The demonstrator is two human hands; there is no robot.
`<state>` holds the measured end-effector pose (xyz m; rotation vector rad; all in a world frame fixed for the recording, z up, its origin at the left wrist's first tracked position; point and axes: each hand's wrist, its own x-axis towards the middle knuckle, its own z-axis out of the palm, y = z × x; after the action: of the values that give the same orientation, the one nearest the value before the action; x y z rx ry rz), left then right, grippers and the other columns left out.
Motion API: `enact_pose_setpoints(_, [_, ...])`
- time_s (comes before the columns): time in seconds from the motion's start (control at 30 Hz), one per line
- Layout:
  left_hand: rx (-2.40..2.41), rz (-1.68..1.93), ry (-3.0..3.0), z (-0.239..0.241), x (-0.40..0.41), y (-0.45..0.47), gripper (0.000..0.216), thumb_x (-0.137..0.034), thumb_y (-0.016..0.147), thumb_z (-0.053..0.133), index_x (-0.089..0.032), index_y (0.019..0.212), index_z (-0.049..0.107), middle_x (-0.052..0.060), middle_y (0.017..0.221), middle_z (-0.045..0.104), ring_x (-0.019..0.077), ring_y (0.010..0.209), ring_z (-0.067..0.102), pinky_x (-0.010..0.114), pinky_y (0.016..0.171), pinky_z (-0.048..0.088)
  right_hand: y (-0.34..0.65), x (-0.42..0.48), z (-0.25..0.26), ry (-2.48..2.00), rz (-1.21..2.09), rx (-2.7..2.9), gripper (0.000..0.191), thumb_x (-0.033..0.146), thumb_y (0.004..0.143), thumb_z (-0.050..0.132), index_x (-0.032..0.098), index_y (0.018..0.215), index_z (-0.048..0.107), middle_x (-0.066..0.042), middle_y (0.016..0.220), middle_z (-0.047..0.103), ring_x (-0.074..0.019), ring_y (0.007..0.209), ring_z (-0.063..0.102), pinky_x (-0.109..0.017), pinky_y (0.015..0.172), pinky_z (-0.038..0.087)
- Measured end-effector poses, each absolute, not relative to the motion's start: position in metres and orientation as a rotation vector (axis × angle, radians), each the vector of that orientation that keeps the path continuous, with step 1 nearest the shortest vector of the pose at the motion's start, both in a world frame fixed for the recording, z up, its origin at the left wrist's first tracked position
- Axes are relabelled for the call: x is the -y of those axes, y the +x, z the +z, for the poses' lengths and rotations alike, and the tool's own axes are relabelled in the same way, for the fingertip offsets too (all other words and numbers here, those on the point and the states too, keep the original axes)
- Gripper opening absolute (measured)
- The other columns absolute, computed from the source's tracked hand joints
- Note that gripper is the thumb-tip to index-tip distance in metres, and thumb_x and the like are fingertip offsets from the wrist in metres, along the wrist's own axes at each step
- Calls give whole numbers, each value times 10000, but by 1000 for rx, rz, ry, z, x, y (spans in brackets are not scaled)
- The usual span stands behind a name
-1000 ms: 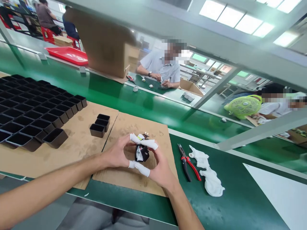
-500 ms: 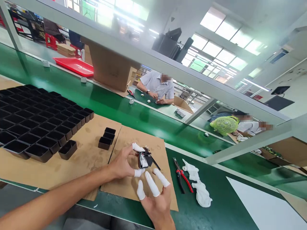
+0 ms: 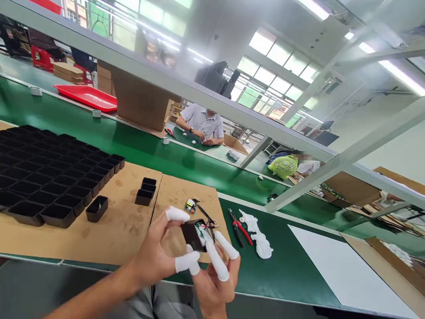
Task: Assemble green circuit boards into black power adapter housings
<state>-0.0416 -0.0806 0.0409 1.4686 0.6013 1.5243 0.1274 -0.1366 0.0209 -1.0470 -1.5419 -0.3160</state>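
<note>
My left hand, with white finger cots on thumb and forefinger, pinches a small black plastic case with a circuit board and thin wires poking out of it. My right hand is just under and right of it, cot-covered fingers raised and touching the case's lower edge and wires. A small green circuit board lies on the brown cardboard sheet beyond the hands.
Rows of black cases cover the left cardboard, with a few loose ones. Red-handled pliers and a white cloth lie on the green bench. A white sheet lies right. Other people work across the conveyor.
The view tilted up and both hands came nearer to me. My right hand, which had let go of the case, now touches it again from below.
</note>
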Motion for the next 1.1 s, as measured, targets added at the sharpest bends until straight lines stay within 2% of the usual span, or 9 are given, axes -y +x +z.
enact_pose_setpoints(0.1, [-668, 1573, 1144, 19, 114, -42, 309, -497, 1023, 853, -264, 1148, 695, 61, 1080, 759, 246, 985, 787, 368, 928, 682, 101, 147, 21, -1047, 49, 1225, 548, 216, 1031, 822, 404, 1534, 713, -158, 1559, 669, -353, 1311, 809, -516, 924, 780])
enact_pose_setpoints(0.17, [-671, 1522, 1062, 5, 131, -40, 328, -559, 1054, 816, -248, 1107, 727, 70, 1040, 773, 254, 959, 790, 360, 888, 679, 85, 154, 19, -1019, 408, 981, 489, 351, 1054, 819, 395, 1529, 711, -138, 1546, 723, -339, 1314, 813, -518, 974, 756])
enact_pose_setpoints(0.27, [-634, 1439, 982, -8, 145, -42, 437, -594, 999, 887, -231, 1226, 796, 111, 1159, 810, 318, 1131, 784, 406, 1031, 652, 64, 167, 13, -959, 853, 639, 586, 488, 1032, 840, 416, 1587, 668, -81, 1495, 797, -312, 1274, 826, -544, 1089, 698])
enact_pose_setpoints(0.37, [-579, 1416, 963, -8, 147, -49, 606, -671, 910, 955, -239, 1318, 832, 130, 1273, 803, 380, 1279, 732, 456, 1154, 593, 48, 180, 7, -899, 1134, 408, 636, 586, 997, 874, 421, 1581, 684, -67, 1443, 840, -309, 1248, 830, -485, 992, 712])
enact_pose_setpoints(0.53, [-672, 1458, 1026, 6, 138, -60, 675, -691, 820, 1014, -270, 1326, 866, 120, 1371, 730, 393, 1345, 658, 472, 1215, 533, 32, 177, 18, -946, 1310, 348, 545, 727, 970, 861, 390, 1397, 828, -49, 1395, 868, -275, 1254, 817, -366, 866, 708])
enact_pose_setpoints(0.8, [-943, 1356, 860, 30, 107, -60, 485, -580, 770, 1043, -227, 1067, 893, 19, 927, 680, 226, 915, 644, 327, 917, 561, 30, 135, 32, -979, 1375, 463, 614, 790, 887, 907, 285, 1233, 858, -63, 1302, 871, -316, 1337, 783, -522, 1269, 575])
enact_pose_setpoints(0.97, [-893, 1250, 702, 50, 91, -55, 530, -530, 631, 1105, -187, 973, 891, 2, 782, 711, 172, 761, 599, 265, 743, 530, 43, 118, 24, -986, 1254, 597, 494, 744, 970, 857, 296, 1171, 806, -35, 1196, 848, -241, 1057, 797, -374, 892, 676])
enact_pose_setpoints(1.03, [-871, 1202, 635, 57, 88, -53, 547, -523, 595, 1115, -180, 956, 890, -24, 698, 666, 137, 643, 542, 237, 608, 468, 50, 112, 22, -1004, 1211, 687, 440, 720, 1031, 794, 295, 1137, 766, -10, 1055, 818, -185, 800, 725, -309, 669, 613])
enact_pose_setpoints(1.1, [-859, 1169, 597, 63, 85, -50, 546, -517, 594, 1114, -188, 970, 894, -25, 688, 686, 134, 609, 560, 236, 590, 485, 58, 107, 20, -1115, 1071, 901, 409, 683, 1139, 631, 285, 1156, 723, -8, 979, 782, -177, 712, 678, -309, 615, 581])
